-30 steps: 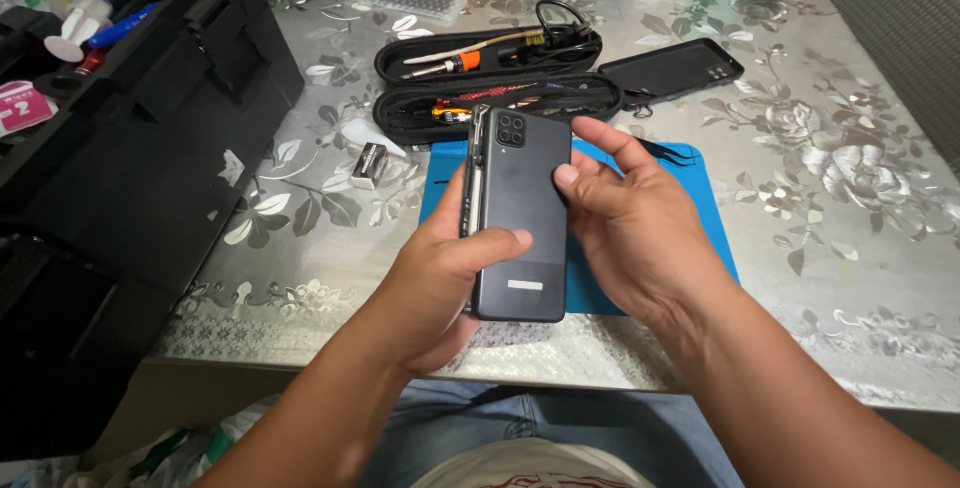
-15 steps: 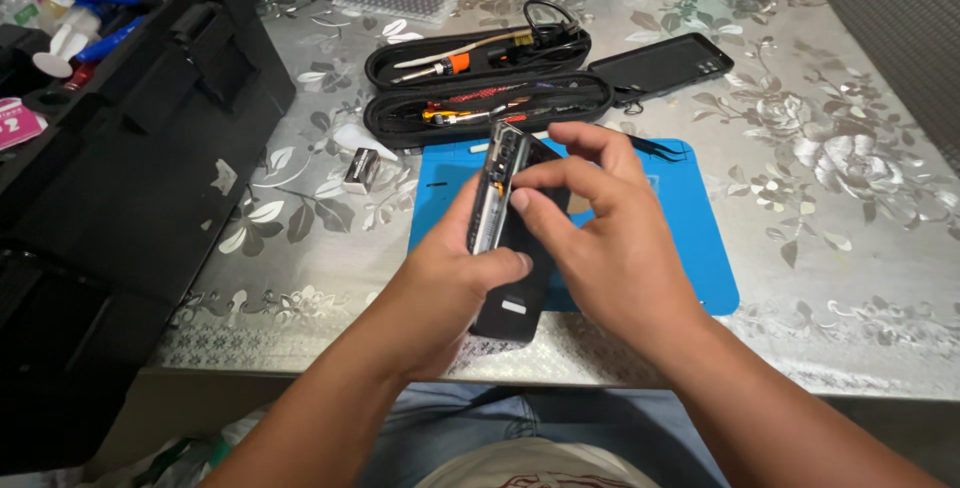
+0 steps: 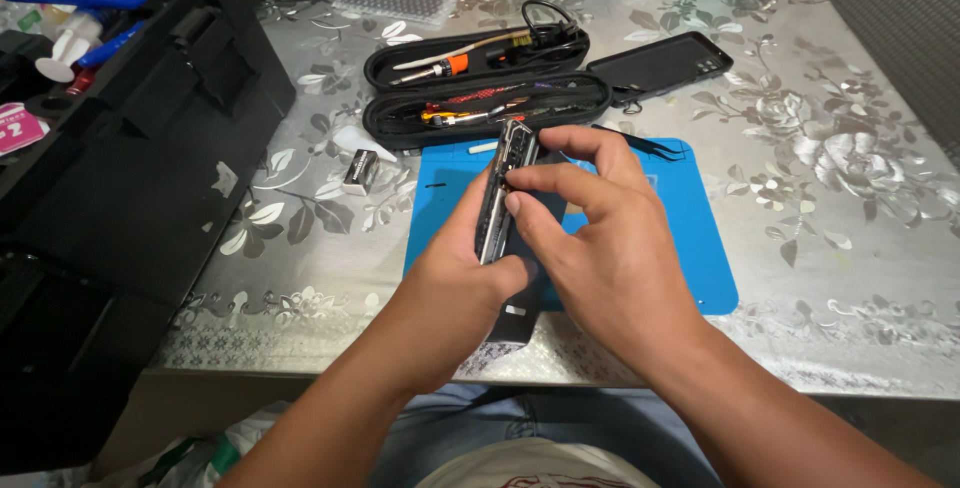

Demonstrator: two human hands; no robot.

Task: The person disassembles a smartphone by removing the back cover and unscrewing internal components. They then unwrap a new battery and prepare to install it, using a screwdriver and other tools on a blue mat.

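Covering the whole scene beneath both hands, a silver floral-patterned tablecloth (image 3: 840, 178) forms the ground. Left of the left hand lies a large open black fabric tool bag (image 3: 150, 178). Directly under the hands sits a flat blue rubber work mat (image 3: 690, 238). Beyond the fingertips, an open black oval zip case (image 3: 480, 98) shows screwdrivers and small tools, and to its right lies a black phone cover (image 3: 660, 63). The dark slim smartphone (image 3: 497, 203) is held edge-up between the two hands, above the mat. The left hand (image 3: 450, 288) is clamped on the phone from below and behind. The right hand (image 3: 600, 238) is closed on its upper edge, with its fingertips (image 3: 515, 180) pinching there. Left of the left hand rests a small white rectangular block (image 3: 358, 170).
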